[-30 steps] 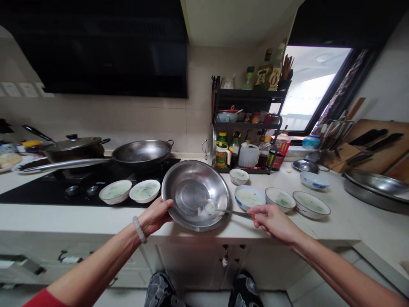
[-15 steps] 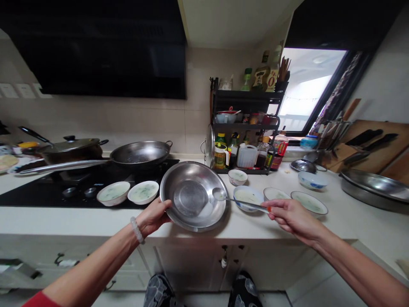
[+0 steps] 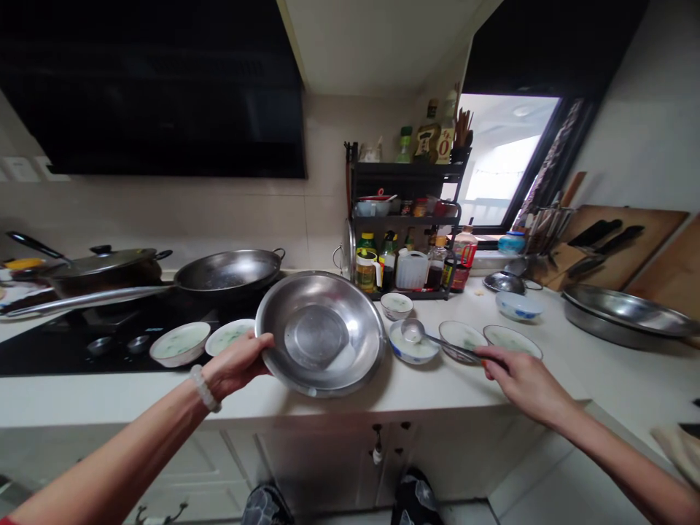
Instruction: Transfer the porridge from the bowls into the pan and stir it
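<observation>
My left hand point(image 3: 240, 363) grips the left rim of a wide metal basin point(image 3: 314, 335), which tips toward me and has a little whitish liquid low on its right side. In my right hand point(image 3: 517, 379) is the handle of a metal ladle point(image 3: 445, 344). The ladle's round head is over a blue-and-white bowl point(image 3: 414, 355) of pale soup. To the right stand two more filled bowls, a nearer soup bowl point(image 3: 460, 337) and a farther one point(image 3: 514, 340). A small bowl point(image 3: 397, 305) sits behind. Left of the basin are two bowls of soup with green bits point(image 3: 180, 341).
A wok point(image 3: 230, 270) and a lidded pan point(image 3: 103, 266) rest on the black stove point(image 3: 49, 350). Behind the bowls stands a black rack point(image 3: 407, 169) with bottles and jars. At right are a large metal pan point(image 3: 628, 313), a knife block point(image 3: 561, 264) and cutting boards point(image 3: 656, 219).
The ladle has moved right, out of the basin to above the blue-and-white bowl. My left hand still holds the basin. The view has shifted slightly.
</observation>
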Motion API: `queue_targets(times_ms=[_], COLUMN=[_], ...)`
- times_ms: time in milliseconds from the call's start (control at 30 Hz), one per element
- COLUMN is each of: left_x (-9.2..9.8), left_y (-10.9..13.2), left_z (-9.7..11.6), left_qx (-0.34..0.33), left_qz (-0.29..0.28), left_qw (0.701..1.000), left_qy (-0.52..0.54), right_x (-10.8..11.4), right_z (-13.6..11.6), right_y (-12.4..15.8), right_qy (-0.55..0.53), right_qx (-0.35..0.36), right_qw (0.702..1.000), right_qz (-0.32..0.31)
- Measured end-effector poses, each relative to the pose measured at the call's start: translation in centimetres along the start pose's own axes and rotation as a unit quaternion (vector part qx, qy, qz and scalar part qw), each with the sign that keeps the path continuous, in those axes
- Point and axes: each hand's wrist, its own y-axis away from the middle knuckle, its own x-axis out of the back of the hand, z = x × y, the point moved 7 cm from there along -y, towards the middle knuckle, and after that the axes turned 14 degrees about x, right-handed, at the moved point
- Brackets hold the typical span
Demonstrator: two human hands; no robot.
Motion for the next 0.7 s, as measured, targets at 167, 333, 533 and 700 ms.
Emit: queue_targets(times_ms=[167, 333, 533, 700], left_x=[-0.8, -2.6, -6.7, -9.6], left_y=[1.9, 2.4, 1.3, 0.3], left_z=[3.3, 7.3, 11.4, 13.3], left_qx=[-0.012, -0.039, -0.059, -0.074], left_qz=[0.028, 0.030, -0.008, -0.027], left_qw=[0.999, 0.997, 0.989, 0.981], left_qy=[-0.023, -0.061, -0.133, -0.178], right_x=[-0.9, -1.4, 0.0, 1.7], right_z=[-1.0, -0.7, 0.0, 2.7], right_y=[1.5, 2.8, 3.0, 3.4], right_qy=[0.095, 0.185, 0.090, -0.031], right_qx=[0.187, 0.252, 0.197, -0.004], right_qw=[0.977, 0.947, 0.967, 0.986], right_qz=[0.035, 0.069, 0.134, 0.162])
